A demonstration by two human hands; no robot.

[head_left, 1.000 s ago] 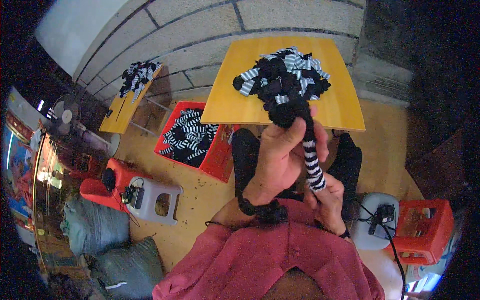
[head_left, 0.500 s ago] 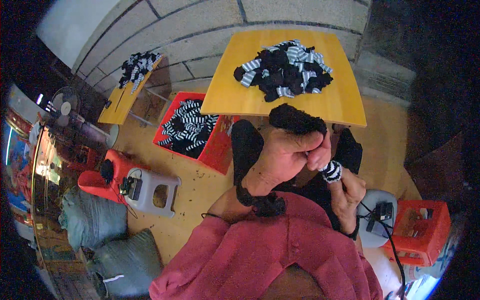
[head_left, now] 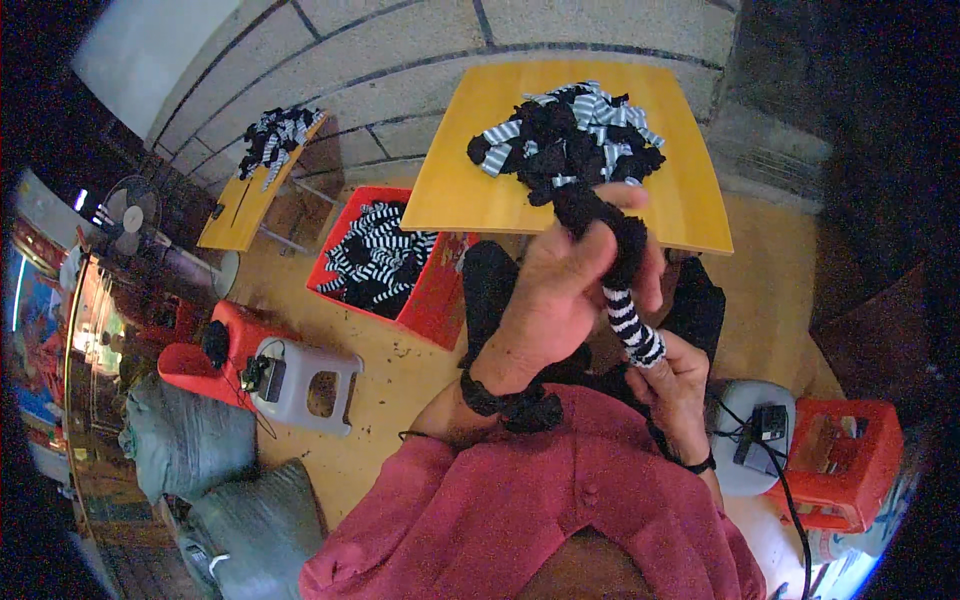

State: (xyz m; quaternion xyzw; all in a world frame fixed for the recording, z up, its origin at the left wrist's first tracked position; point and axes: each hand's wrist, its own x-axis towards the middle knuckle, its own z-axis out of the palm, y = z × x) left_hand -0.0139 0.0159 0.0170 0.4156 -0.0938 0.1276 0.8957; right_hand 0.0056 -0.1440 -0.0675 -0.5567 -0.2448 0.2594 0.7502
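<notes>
Between my hands, in front of my body, a black knitted sock-like tube with a black-and-white striped end hangs stretched out. My left hand is closed round its fuzzy black part, with the thumb on top and fingers behind. Lower down and to the right, my right hand grips the striped end; whether a finger sits inside the tube I cannot tell. Just beyond, a heap of similar black and grey-striped knitted pieces lies on a yellow wooden table.
Left of the table stands a red bin full of striped knitted pieces. A smaller table bears another heap. Grey stools, red stools, stuffed sacks, a fan and a black cable surround me.
The knitted tube, bunched up in my left hand before, is now drawn out longer, showing more stripes. My left hand has opened its grasp somewhat, and my right hand has shifted slightly left.
</notes>
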